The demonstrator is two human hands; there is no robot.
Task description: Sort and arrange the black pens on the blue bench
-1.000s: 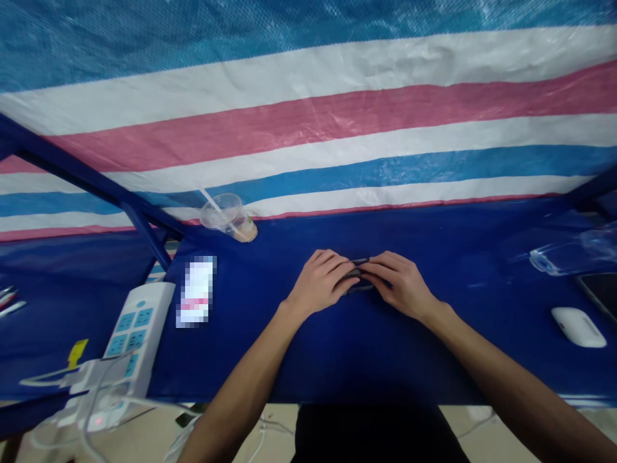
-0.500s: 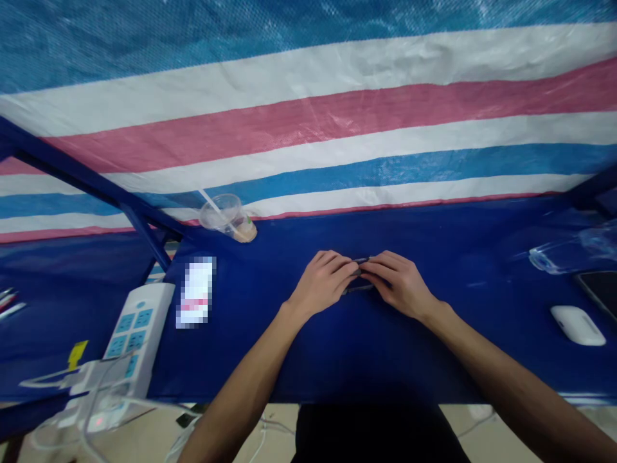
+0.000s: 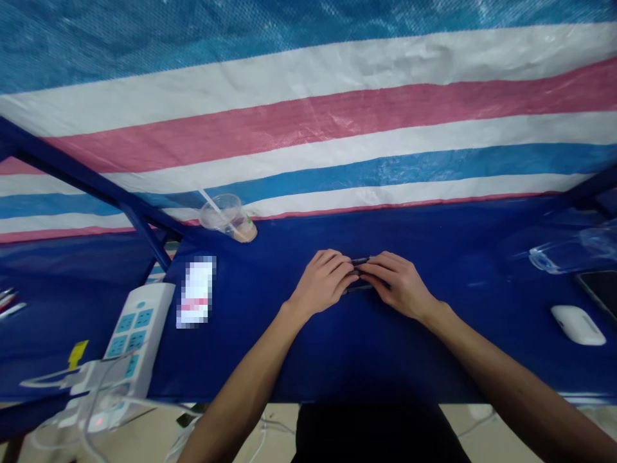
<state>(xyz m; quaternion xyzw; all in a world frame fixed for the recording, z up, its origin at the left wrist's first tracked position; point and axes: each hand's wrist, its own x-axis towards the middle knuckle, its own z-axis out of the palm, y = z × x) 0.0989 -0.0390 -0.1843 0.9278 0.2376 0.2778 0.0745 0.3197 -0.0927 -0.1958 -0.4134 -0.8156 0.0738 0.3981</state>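
A small dark object (image 3: 361, 287) with thin dark edges lies low over the blue table, mostly covered by my fingers, so I cannot make out its kind. My left hand (image 3: 328, 281) grips its left side, fingers bent and thumb pressed in. On the opposite side my right hand (image 3: 393, 281) holds it in a similar pinch. The fingertips of both hands nearly meet over its middle. Thin dark parts show in the gap, one toward the far side and one toward the near side.
On the blue table (image 3: 366, 360), a plastic cup (image 3: 226, 217) with a straw, a lit, blurred-out screen (image 3: 196, 292) and a power strip (image 3: 137, 337) with cables are at left. A white earbud case (image 3: 577, 325), a dark phone (image 3: 600, 289) and a clear bottle (image 3: 569, 254) lie right. Striped sheeting (image 3: 308, 128) hangs behind.
The fingers of my left hand have shifted slightly left, so a bit more of the dark object shows between the hands. Everything else stays in place.
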